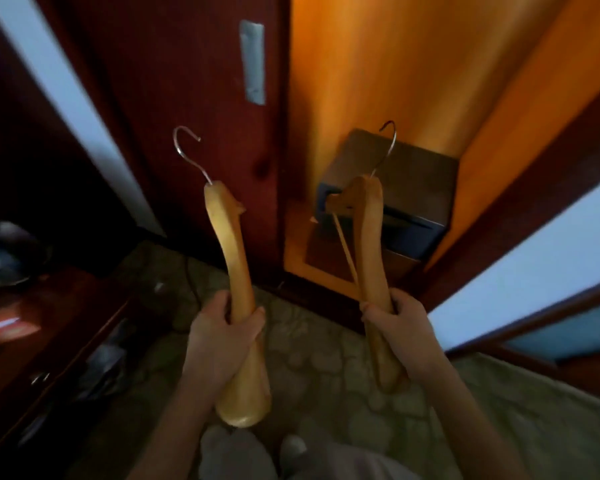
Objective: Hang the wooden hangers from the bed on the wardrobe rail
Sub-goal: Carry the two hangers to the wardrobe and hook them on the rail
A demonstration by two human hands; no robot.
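I stand facing an open wardrobe (378,81) with an orange-lit inside. My left hand (222,337) grips one light wooden hanger (231,244) by its lower arm, metal hook pointing up in front of the dark red wardrobe door (174,98). My right hand (400,329) grips a second wooden hanger (369,237) the same way, its hook up in front of the wardrobe opening. Both hangers are seen edge-on. The wardrobe rail and the bed are out of view.
A dark box (395,202) sits on the wardrobe floor, behind the right hanger. A dark red chest of drawers (39,341) stands at the left. A second door panel (534,254) angles in from the right. Patterned flooring (326,358) lies underfoot.
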